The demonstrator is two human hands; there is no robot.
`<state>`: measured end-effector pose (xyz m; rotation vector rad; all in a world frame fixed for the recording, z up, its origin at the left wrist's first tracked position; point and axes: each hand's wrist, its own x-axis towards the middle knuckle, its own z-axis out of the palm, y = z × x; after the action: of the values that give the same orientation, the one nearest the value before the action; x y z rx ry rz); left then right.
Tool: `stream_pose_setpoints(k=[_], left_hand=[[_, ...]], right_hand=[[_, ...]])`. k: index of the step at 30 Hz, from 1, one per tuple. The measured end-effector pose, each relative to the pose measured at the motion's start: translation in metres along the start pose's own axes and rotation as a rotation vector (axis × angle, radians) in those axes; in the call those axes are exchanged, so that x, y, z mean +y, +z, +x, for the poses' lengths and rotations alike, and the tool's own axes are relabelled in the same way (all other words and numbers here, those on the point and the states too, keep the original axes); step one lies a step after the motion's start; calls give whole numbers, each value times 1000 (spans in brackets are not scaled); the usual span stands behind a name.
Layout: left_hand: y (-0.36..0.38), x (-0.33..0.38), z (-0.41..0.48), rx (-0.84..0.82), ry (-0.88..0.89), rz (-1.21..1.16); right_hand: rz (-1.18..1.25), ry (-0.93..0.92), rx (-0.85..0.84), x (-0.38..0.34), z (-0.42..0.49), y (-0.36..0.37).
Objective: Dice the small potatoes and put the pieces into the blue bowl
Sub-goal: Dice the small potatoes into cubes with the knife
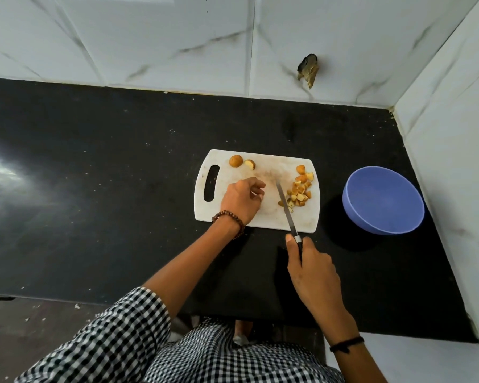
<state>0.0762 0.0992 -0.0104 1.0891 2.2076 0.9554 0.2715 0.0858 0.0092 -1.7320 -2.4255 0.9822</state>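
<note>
Nearest me, the right hand [313, 275] is wrapped round the handle of the knife [286, 208], blade lying across the cutting board [266, 167]. The left hand [242, 199] sits on the board with fingers curled; can't tell if anything's under them. The diced pieces [299, 193] are piled at the board's right, light and loose, so I'd scoop them. The blue bowl [371, 222] is well right, with nothing in it. At the far edge are a whole potato [236, 161] and a half potato [250, 164]. They look firm but rolly, so pinch the sides, flat face down.

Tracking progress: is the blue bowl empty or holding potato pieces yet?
Empty: the blue bowl shows bare blue inside; diced pieces lie on the cutting board.
</note>
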Motion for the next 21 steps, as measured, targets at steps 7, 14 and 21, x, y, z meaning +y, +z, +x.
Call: stream_pose_setpoints(k=[7,14,21], left_hand=[[-23,-21,6,86,14,133],[-30,-14,38,107,362,660],[-33,7,69,33,353,858]], right_hand=[[-60,-5,-23,5,4,4],[1,-9,-5,6,17,-5],[55,-31,-5,-9,23,-4]])
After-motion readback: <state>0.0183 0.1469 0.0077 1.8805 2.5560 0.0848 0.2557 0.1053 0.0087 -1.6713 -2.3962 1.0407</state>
